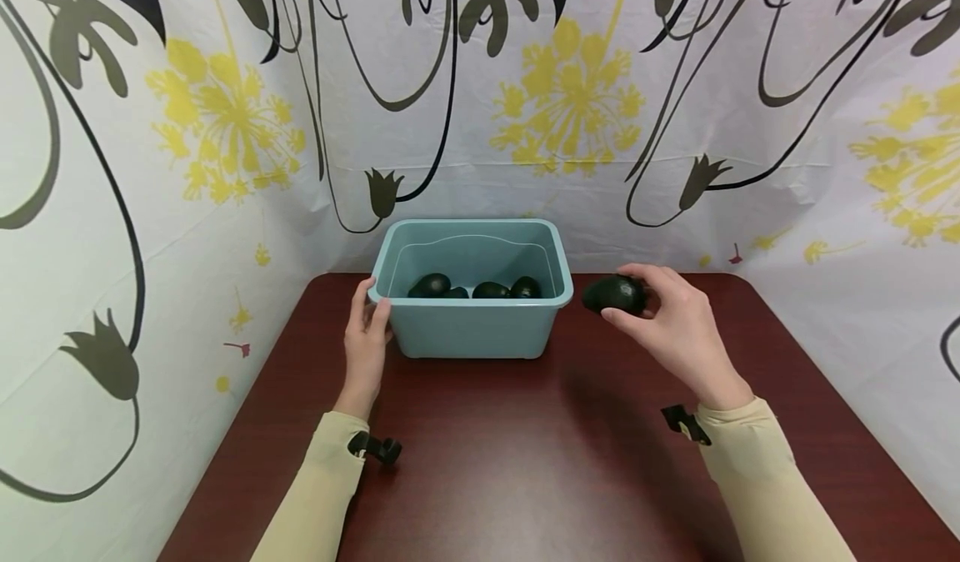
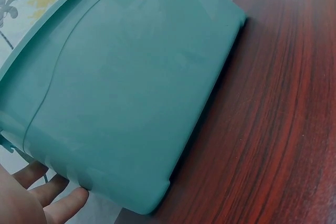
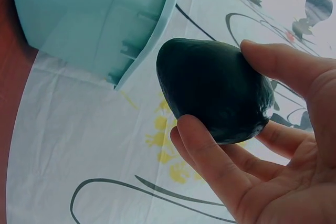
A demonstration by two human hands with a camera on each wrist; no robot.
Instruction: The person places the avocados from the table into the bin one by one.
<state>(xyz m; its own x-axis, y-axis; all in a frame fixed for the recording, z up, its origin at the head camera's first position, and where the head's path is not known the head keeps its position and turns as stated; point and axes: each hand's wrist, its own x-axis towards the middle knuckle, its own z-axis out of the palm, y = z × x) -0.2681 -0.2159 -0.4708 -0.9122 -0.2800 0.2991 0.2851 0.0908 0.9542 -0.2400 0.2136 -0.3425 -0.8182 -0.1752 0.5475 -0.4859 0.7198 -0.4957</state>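
Note:
A dark green avocado [image 1: 613, 294] is pinched between the thumb and fingers of my right hand [image 1: 678, 324], raised above the table to the right of the bin. In the right wrist view the avocado [image 3: 212, 90] shows a smooth dark skin, its narrower end pointing away from the palm. The light blue plastic bin [image 1: 472, 328] stands upright at the back of the table. Inside it lie several avocados [image 1: 430, 285], partly hidden by the front wall. My left hand [image 1: 365, 341] grips the bin's front left corner, its fingertips against the wall in the left wrist view.
The dark red wood-grain table [image 1: 480, 462] extends in front of the bin. A white cloth [image 1: 465, 137] printed with yellow flowers and grey vines hangs behind and along both sides. Small black wrist devices [image 1: 375, 447] sit on both sleeves.

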